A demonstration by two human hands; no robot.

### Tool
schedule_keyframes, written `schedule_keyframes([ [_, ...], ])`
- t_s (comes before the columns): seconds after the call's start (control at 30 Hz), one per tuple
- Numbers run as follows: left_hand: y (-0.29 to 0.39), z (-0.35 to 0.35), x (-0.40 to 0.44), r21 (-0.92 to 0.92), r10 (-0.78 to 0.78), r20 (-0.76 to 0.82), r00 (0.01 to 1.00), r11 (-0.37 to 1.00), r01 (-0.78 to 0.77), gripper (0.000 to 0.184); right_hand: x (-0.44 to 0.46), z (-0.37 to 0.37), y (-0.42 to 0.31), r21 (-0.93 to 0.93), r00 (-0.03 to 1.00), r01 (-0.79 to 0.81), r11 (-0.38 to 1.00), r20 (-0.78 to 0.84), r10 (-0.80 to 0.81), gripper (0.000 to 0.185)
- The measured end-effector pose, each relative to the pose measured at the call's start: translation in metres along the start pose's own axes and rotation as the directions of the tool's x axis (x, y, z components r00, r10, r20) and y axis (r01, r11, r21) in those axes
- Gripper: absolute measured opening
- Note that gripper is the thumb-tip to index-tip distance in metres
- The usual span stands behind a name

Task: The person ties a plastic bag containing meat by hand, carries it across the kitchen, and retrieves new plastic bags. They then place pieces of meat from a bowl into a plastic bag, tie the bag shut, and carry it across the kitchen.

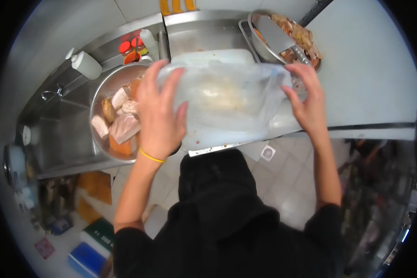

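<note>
A translucent plastic bag stretches between my two hands above a white cutting board. My left hand, a yellow band on its wrist, grips the bag's left side. Thumb and fingers of my right hand pinch its upper right corner. A yellowish patch shows in the middle of the bag; whether it lies inside or beneath, I cannot tell. Just left of my left hand, a large metal bowl holds pale meat chunks and some orange pieces. The hand covers part of that bowl.
A steel sink and a white pump bottle are on the left. Red-lidded jars stand behind the bowl. At the back right, a cleaver rests over another bowl of meat pieces. A pale counter extends right.
</note>
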State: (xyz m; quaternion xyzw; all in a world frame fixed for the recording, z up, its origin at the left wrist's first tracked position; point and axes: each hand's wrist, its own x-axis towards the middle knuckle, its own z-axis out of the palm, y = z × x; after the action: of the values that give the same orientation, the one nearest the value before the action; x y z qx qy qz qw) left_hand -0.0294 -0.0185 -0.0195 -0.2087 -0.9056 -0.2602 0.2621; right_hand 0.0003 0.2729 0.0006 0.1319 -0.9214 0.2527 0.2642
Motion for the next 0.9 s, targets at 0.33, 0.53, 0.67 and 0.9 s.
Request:
schedule_keyframes([
  [0.33,-0.023,0.122,0.011,0.097,-0.054,0.977,0.205,0.974,-0.207,0.020,-0.006,0.142,0.046,-0.310,0.378,0.199,0.930,0.900,0.219,0.017],
  [0.53,0.011,0.152,0.020,0.049,-0.068,0.870,0.488,0.998,0.050,0.021,-0.032,0.184,0.093,-0.084,0.554,0.089,0.992,0.832,0.021,0.053],
  [0.67,-0.050,0.227,-0.013,0.279,-0.306,0.851,0.426,0.952,0.126,0.027,-0.034,0.220,0.136,-0.084,0.622,0.109,0.991,0.783,-0.002,0.082],
  [0.9,-0.081,0.217,-0.055,0.446,-0.383,0.792,0.476,0.895,-0.022,0.062,0.016,0.152,0.131,-0.174,0.067,0.411,0.895,0.985,0.160,0.094],
])
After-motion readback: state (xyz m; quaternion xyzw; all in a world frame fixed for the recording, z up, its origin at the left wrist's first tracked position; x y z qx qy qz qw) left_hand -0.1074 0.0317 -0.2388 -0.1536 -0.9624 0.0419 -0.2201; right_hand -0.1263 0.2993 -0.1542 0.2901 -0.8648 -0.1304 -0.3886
